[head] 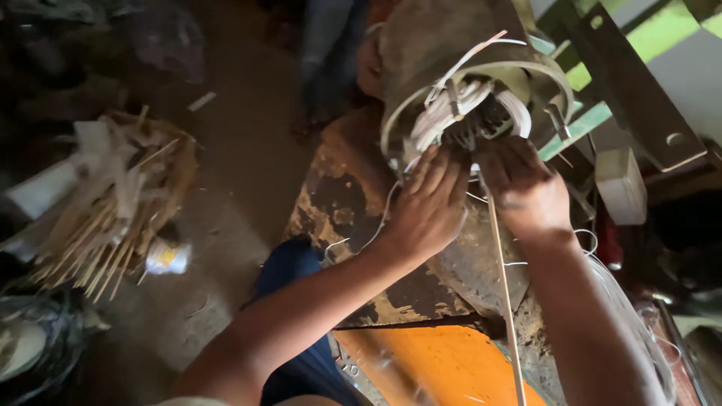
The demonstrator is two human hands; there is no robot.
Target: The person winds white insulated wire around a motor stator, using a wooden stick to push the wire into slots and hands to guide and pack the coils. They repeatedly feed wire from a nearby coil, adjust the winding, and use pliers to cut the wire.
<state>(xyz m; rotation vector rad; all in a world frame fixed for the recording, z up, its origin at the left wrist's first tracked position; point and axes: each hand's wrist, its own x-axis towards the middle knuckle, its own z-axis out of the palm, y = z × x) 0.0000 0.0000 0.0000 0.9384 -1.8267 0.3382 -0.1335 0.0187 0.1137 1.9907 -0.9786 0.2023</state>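
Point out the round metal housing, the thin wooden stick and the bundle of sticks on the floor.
round metal housing [481,75]: head view, front rim.
thin wooden stick [502,286]: head view, mid-length below the hands.
bundle of sticks [113,218]: head view, middle of the pile.

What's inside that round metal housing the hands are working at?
Inside the round metal housing show bundled white windings and loose white strips. The left hand and right hand cover the lower opening; deeper inside is too dark to tell.

Housing [421,45]: ahead of us, on the bench [353,195].
Windings [459,105]: inside it.
Our hands: left hand [429,207] beside right hand [526,188], at its mouth.
Stick bundle [113,218]: far left, floor.
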